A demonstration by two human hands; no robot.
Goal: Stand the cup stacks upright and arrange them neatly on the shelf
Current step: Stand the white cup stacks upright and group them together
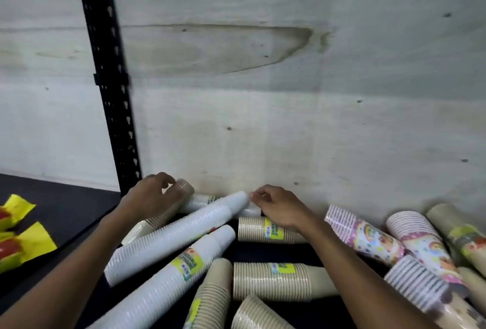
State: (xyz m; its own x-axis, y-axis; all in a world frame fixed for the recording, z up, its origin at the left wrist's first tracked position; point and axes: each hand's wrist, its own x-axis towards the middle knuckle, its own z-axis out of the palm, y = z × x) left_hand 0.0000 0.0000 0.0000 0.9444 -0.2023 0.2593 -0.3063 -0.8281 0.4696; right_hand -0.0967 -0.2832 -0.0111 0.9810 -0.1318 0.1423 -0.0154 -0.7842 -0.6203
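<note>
Cup stacks (263,263) are seen lying toppled across the dark shelf (65,213), white, kraft and patterned ones crossing each other. At the far left, against the plywood back wall (263,92), a kraft stack (168,210) is gripped near its tip by the left hand (150,197). The clear wrap at the end of a long white stack (178,236) is pinched by the right hand (281,210) (fingers curled). The sleeves are judged light, slippery and crushable; they are best grasped round the middle.

A pale, stained plywood wall (289,92) backs the dark shelf (65,213); a black slotted post (110,92) stands at left.
</note>
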